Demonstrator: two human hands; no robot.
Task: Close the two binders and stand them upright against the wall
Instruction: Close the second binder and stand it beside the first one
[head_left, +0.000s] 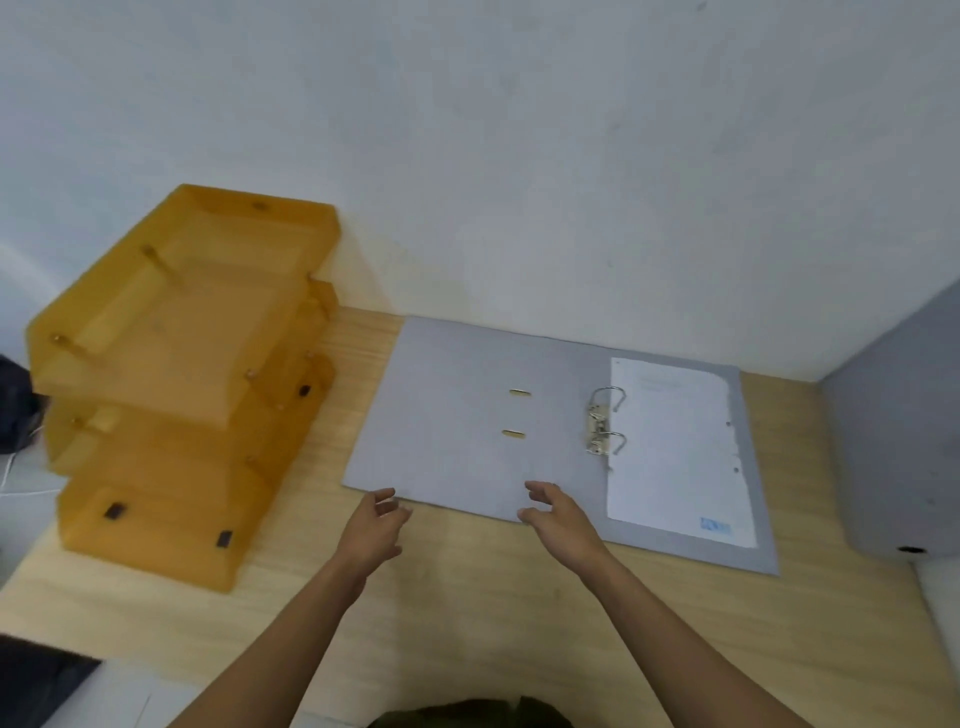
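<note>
Binder (467, 415) open on wooden desk (467, 623); white wall (519, 156)

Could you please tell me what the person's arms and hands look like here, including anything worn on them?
Both the left hand and the right hand are bare: no gloves, and no rings, watch or bracelet can be made out. The forearms are uncovered as far as the bottom edge of the picture, so no sleeves show. Nothing is marked or taped on them. A dark green bit of clothing shows at the bottom edge.
</note>
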